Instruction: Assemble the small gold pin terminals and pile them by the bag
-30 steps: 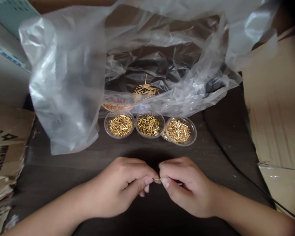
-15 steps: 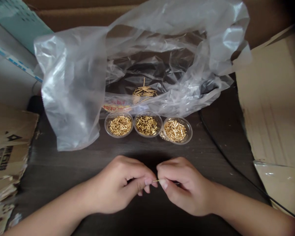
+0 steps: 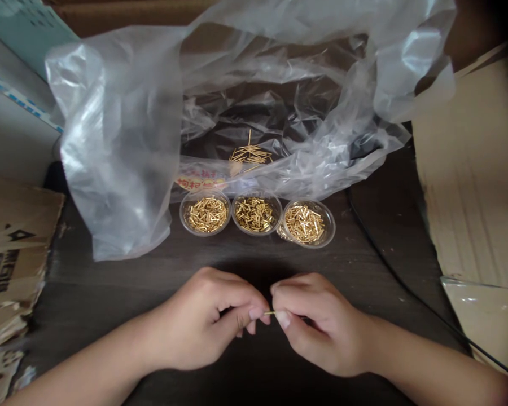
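Observation:
Between my fingertips runs a thin brass pin [image 3: 270, 313], most of it hidden by the fingers. My left hand [image 3: 207, 318] pinches its left end between thumb and forefinger. At the other end, my right hand [image 3: 322, 321] grips it with the thumb pressed against curled fingers. Just beyond the hands stand three round clear cups full of small brass pieces: a left cup [image 3: 183, 217], a middle cup [image 3: 235, 223] and a right cup [image 3: 331, 232]. Behind them, a small heap of longer brass pins [image 3: 254, 153] lies on a clear plastic bag [image 3: 118, 135].
The bag spreads wide across the back of the dark table [image 3: 131, 282]. A black cable [image 3: 389, 259] runs down the right side, beside a cardboard piece [image 3: 469, 186]. On the left is a torn cardboard box [image 3: 17, 248] with printing.
Both hands hold the same pinch on the brass pin; slightly more of it shows between the fingertips. The camera view has shifted a little, so the background looks slightly larger.

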`<state>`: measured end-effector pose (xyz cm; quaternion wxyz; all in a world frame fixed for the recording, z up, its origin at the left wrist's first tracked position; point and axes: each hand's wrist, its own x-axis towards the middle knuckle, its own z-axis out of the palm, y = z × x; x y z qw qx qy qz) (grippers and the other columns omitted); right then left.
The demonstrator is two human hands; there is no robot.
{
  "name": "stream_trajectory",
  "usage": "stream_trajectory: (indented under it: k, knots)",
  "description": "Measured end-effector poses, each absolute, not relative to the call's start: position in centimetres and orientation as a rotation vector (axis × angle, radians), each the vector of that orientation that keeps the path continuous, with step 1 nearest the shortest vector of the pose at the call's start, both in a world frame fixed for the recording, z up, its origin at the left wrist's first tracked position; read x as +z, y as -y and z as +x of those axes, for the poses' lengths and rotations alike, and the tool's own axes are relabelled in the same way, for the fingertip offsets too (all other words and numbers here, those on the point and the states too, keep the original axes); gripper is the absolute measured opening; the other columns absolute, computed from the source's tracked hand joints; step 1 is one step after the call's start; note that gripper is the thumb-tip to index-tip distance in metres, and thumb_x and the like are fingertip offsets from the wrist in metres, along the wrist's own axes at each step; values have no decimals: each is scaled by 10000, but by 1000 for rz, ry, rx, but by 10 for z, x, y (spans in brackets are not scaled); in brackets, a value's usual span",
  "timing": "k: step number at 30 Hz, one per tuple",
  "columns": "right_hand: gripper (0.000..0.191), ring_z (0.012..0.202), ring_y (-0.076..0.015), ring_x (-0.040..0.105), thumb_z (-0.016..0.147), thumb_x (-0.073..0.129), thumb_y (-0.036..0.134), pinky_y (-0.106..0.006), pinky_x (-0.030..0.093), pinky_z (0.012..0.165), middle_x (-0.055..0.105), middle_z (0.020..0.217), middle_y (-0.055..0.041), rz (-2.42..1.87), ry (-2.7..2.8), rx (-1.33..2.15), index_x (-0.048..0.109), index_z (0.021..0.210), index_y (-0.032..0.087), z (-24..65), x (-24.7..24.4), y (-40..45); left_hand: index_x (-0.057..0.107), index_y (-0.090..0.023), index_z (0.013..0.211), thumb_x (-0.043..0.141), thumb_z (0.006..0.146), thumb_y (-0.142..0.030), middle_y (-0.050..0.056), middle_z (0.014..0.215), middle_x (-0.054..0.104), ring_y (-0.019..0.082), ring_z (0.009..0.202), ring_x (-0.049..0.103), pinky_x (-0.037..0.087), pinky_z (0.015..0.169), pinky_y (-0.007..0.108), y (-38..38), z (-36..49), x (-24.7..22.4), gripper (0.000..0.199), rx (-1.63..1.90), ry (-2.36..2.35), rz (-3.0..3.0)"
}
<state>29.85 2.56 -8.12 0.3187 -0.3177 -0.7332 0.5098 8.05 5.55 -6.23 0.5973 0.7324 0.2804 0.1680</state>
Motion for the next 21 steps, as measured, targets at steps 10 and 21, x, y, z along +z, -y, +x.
stream_trajectory:
  k: [10, 21]
  knots:
    - [196, 549, -70, 383, 863, 422, 94, -217, 311, 548, 384, 616, 64, -851, 1952, 1331, 342, 726, 209, 298, -82, -24, 703, -114, 874, 523, 960, -50, 22, 748, 692, 78, 587, 635, 517, 577, 145, -55, 80, -65, 210, 377, -680, 1685]
    - [190, 562, -68, 398, 860, 435, 73, -214, 318, 554, 400, 629, 64, -865, 1959, 1320, 368, 739, 203, 296, -82, -23, 705, -117, 857, 535, 937, -13, 5, 703, 679, 72, 582, 622, 493, 581, 143, -54, 82, -64, 215, 407, -691, 1716]
